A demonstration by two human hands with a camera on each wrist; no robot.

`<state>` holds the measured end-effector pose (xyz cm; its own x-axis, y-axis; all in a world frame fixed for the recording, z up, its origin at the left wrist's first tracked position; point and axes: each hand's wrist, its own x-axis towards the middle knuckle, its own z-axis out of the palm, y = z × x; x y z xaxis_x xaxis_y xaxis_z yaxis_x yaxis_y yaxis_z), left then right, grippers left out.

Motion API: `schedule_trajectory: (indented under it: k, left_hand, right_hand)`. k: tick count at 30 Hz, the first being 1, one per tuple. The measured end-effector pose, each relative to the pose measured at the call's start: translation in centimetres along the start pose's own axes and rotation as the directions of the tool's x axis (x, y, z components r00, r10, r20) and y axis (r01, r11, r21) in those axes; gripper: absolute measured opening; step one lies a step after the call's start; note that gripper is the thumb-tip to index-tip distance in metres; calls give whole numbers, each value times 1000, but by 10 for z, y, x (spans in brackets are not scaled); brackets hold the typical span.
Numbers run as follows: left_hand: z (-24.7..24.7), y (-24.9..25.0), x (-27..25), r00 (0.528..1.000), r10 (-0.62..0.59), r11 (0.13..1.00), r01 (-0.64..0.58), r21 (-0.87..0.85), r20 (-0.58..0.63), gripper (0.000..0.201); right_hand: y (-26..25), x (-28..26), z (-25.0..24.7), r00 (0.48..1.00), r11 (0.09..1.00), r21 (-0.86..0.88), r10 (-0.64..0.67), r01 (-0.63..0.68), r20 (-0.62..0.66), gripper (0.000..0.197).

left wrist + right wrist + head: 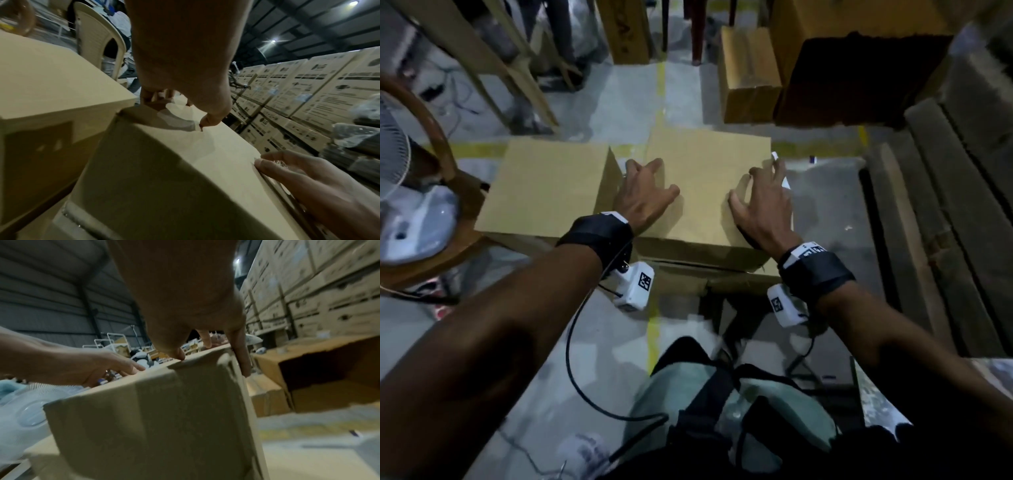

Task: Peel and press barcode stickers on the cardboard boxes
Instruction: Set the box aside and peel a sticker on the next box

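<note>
Two plain cardboard boxes stand side by side on the floor. My left hand (645,192) rests spread on the top of the right box (705,205) at its left edge, thumb tip touching the top (202,125). The left box (551,185) sits just beside it. My right hand (760,198) lies over the right box's right edge, thumb on top (179,353), fingers down the side. A white barcode sticker strip (786,183) pokes out past those fingers, and its print shows between them (280,163). How the fingers hold it is mostly hidden.
An open cardboard carton (859,68) and a smaller box (750,75) stand behind on the right. A white fan (400,192) and a brown ring-shaped frame (431,137) are at the left. Chair legs (510,68) stand at the back. Stacked printed cartons (308,97) fill the right.
</note>
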<state>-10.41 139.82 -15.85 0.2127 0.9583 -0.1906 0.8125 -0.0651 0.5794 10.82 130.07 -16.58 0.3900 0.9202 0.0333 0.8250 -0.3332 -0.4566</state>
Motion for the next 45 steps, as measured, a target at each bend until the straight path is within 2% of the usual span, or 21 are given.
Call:
schedule_trajectory:
  k: [4,12,16,21,30,36,39,41,45]
  left_hand:
    - [-5,-21,15,997,-83,996,82,46,0,76]
    - [-6,-52,55,987,-135,985,124,117,92,75]
    - [1,-62,61,975,-170,974,144,173,145,66]
    - [9,-74,65,965,-196,967,161,196,175,73]
    - [7,-94,58,970,-170,963,127,237,172,63]
    - [15,-90,51,982,-157,945,119,305,106,68]
    - [21,-80,48,986,-141,929,102,355,85,79]
    - [26,-71,48,992,-90,919,48,390,91,84]
    - [37,-45,51,988,79,911,-125,393,130,79]
  right_hand:
    - [-11,12,33,997,999,51,-20,17,74,46]
    - [-27,35,89,986,994,110,-5,-14,167,47]
    - [-29,37,106,979,994,96,30,-49,199,52]
    - [-33,35,112,976,994,86,45,-64,215,56]
    - [-38,29,117,969,995,90,13,-37,249,59]
    - [-37,27,119,971,999,36,-7,-1,238,59]
    - [-34,27,119,973,1000,10,10,-12,232,65]
    - [-31,26,116,974,1000,9,16,-19,227,69]
    - [-24,25,111,979,999,-20,40,-37,199,70]
